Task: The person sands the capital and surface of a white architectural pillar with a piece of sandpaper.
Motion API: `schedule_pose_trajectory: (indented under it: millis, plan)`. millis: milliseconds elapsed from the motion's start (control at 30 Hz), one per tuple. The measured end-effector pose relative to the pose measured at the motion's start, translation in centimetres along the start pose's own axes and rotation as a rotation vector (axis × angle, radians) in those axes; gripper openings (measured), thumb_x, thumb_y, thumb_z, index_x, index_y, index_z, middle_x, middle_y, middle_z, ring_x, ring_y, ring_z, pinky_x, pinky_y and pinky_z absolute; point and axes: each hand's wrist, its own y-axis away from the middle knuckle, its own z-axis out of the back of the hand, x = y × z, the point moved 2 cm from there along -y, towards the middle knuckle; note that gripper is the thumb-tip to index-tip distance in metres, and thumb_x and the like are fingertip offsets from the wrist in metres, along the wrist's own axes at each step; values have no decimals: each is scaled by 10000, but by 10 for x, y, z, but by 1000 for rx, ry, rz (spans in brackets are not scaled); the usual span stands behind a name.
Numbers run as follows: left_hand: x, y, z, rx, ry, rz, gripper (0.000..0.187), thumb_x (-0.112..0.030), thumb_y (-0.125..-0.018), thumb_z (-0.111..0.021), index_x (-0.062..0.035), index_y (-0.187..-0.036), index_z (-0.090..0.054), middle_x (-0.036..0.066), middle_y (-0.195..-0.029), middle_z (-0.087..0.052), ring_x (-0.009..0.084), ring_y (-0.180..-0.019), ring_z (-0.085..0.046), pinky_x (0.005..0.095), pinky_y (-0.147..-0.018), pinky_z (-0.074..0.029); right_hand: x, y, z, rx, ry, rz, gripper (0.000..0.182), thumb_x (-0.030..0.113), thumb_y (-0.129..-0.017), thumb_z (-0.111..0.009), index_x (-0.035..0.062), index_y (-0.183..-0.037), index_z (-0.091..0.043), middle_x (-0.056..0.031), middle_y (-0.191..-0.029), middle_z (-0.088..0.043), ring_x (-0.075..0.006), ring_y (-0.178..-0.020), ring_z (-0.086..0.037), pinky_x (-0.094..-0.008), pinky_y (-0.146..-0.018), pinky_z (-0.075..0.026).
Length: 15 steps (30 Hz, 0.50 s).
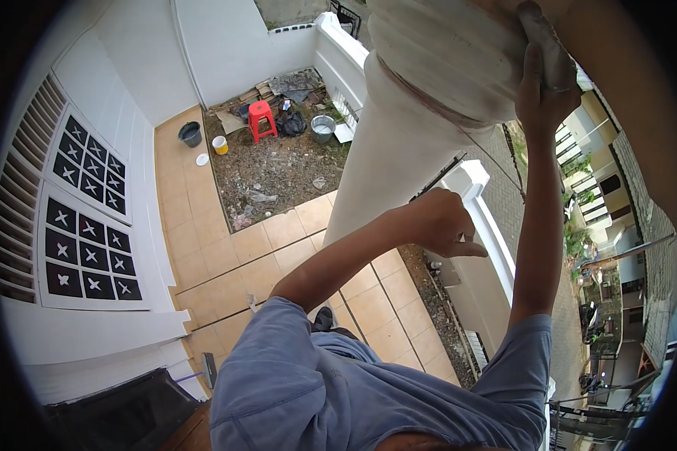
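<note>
A white round column (387, 143) with a moulded capital (447, 64) rises in front of me, its upper part smeared with greyish patches. High at the right side of the capital, my right hand (545, 105) is closed around a grey, dusty, flat piece (555, 56); whether it is cloth or sandpaper I cannot make out. My left hand (442, 222) is bent inward in front of the column's lower shaft. Its fingers are curled, and a small pale spot shows near the fingertips, too small to name.
Below lies a tiled floor (286, 252) beside a dirt patch (267, 184). A red stool (262, 120), a grey bucket (323, 129), a dark bucket (191, 134) and a white-yellow pail (220, 144) stand there. A white boundary wall (493, 240) borders the street.
</note>
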Motion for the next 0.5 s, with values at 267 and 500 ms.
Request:
schedule_pose_trajectory:
  millis: [267,500]
  plan:
    - [67,-142,111,-298,-274,-448,308,-140,-920,-584,74,-1141,-611,276,-1196,-602,411,-1070,-592,433,-929,-481,16,-8,13,83,86,-46,307,235,-950,-589,-23,-1100,-661,-223,-1051,-694,-337,-1042,-656,-396,-907,-487]
    - [91,-159,88,-133,-345,-502,268,-36,-850,-563,64,-1087,-640,264,-1128,-633,421,-991,-615,468,-880,-499,11,25,68,-222,-336,-105,285,209,-967,-628,-42,-1094,-669,-136,-1034,-697,-168,-999,-670,-278,-893,-516]
